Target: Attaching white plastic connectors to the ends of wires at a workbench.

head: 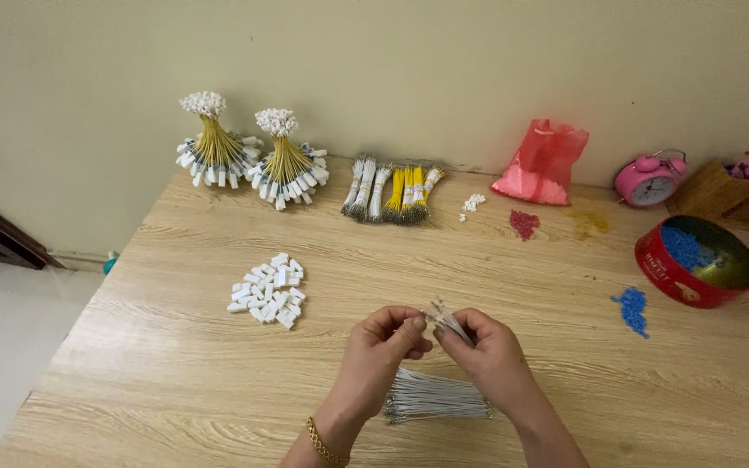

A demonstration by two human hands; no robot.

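Pinching white wires (448, 319), both hands raised

Thin white wires, a few pinched up, the rest bundled on the desk

A small bunch of thin white wires (448, 321) is raised above the desk (175, 381), fanned slightly and slanting up to the left, its metal-tipped ends meeting at the fingertips of the left hand (385, 342) and right hand (489, 347). Just below, between the two wrists, a larger bundle of white wires (435, 400) lies flat on the wood, running left to right, strands nearly parallel, darker tips gathered at its left end.
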